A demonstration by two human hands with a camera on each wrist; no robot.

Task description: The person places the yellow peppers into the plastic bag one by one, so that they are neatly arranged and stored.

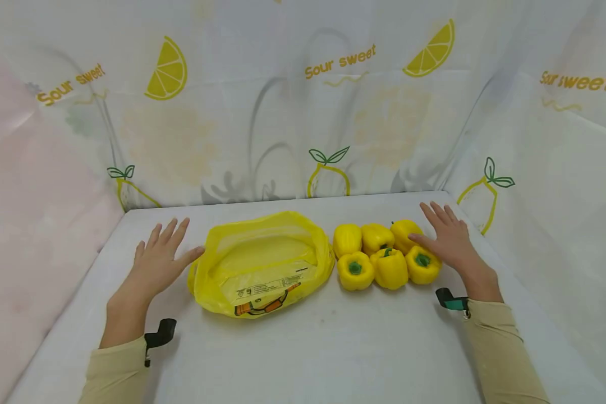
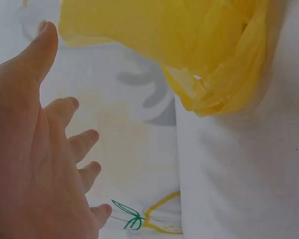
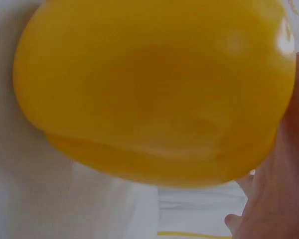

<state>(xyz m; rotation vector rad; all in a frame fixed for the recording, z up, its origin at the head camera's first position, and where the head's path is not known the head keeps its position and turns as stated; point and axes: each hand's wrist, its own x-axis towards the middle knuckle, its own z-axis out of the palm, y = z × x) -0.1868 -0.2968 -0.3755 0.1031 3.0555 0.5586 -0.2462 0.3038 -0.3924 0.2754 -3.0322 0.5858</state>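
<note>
On the left, I saw the person's left hand (image 1: 156, 266), fingers spread, gripping nothing. Its thumb tip was just beside a thin, floppy yellow plastic bag (image 1: 262, 257); I couldn't tell if they touched. The bag lay to the right of that hand with its mouth wide. Its sides looked soft, so I thought a bump or a tug on the rim could make them flop in. Farther right of that hand, past the bag, sat six shiny, chunky yellow peppers (image 1: 389, 272), in two rows of three on the white table (image 1: 303, 359). They were bunched up, so a push on one might send another rolling. Last came the person's right hand (image 1: 449, 238), spread too, with nothing in its grasp. Its thumb was by the back right pepper (image 1: 402, 231), so a careless sweep could knock that one away.
</note>
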